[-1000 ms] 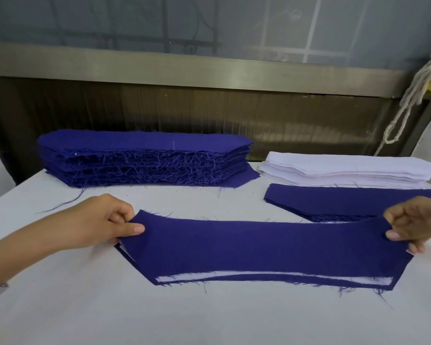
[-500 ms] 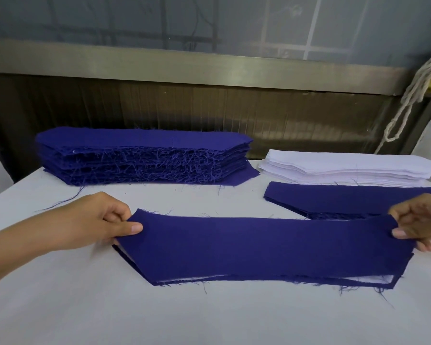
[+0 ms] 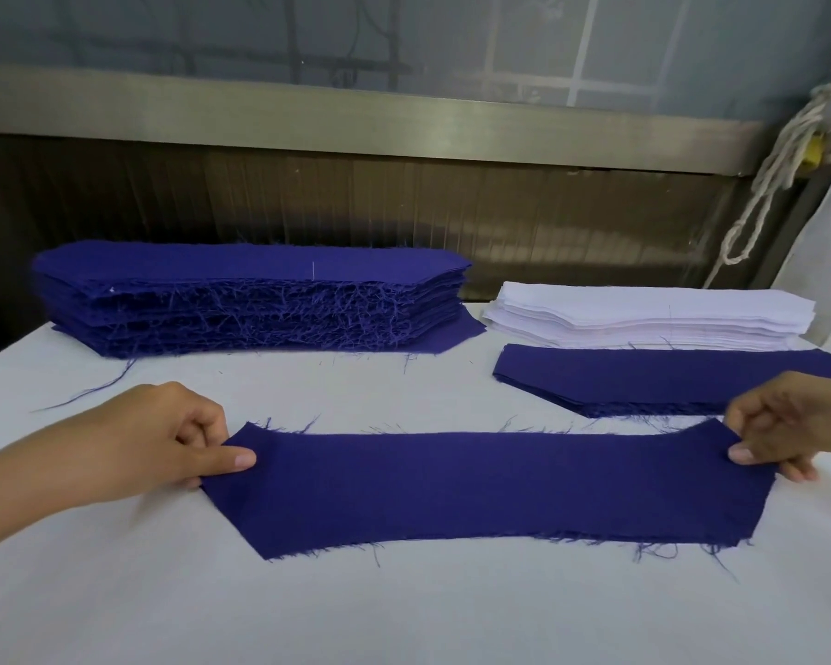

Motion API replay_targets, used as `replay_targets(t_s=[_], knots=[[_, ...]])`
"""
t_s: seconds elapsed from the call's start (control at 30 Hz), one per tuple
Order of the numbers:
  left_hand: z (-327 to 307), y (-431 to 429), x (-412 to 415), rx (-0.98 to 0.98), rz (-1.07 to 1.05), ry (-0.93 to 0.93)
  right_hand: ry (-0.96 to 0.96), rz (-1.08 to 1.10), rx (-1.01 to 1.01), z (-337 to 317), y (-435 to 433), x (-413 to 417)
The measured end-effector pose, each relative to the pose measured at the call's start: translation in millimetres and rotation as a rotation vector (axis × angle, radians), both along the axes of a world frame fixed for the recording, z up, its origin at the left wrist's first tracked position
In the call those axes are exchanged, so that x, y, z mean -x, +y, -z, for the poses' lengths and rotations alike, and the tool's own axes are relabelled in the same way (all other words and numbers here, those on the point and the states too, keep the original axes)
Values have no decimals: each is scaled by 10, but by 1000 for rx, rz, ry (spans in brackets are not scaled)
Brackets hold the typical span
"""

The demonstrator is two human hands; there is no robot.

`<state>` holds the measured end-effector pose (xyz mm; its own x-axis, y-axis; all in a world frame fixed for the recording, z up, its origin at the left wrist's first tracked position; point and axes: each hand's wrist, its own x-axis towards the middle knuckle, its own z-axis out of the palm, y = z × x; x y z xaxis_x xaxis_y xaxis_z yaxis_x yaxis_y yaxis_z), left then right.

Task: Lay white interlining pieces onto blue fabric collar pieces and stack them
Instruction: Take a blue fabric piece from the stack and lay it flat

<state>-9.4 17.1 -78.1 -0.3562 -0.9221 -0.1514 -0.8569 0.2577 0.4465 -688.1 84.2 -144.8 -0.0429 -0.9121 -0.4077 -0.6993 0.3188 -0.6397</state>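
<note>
A long blue collar piece (image 3: 490, 487) lies flat across the white table in front of me. My left hand (image 3: 173, 443) pinches its left end between thumb and fingers. At the other end, my right hand (image 3: 783, 429) pinches the right tip. The pieces underneath are fully covered by it; no white shows along its near edge. A tall stack of blue collar pieces (image 3: 255, 300) stands at the back left. A stack of white interlining pieces (image 3: 644, 319) sits at the back right, with a thin pile of blue pieces (image 3: 668, 376) just in front of it.
The white table (image 3: 404, 607) runs to a dark ribbed wall with a metal rail (image 3: 356, 117) behind the stacks. A knotted white rope (image 3: 778, 170) hangs at the far right. Loose blue threads (image 3: 87, 391) trail on the table at the left.
Both hands have lowered the top blue piece toward me onto the pieces below, so the white strip and blue edge that showed along the near side are now covered.
</note>
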Motion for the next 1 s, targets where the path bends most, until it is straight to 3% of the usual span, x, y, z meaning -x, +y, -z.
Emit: replay_targets(t_s=[0.23,0.53,0.83,1.0], knots=[[-19,-18,-52,22,-3,-6,258,17,0,-180,183,8],[3,20,-6,156,-113,-57,301,56,8,-420,276,-364],[71,-16,29,169,-25,-115,380,-41,92,-351,210,-340],[72,-12,51,113,17,-41,356,-74,83,-340,210,-432]])
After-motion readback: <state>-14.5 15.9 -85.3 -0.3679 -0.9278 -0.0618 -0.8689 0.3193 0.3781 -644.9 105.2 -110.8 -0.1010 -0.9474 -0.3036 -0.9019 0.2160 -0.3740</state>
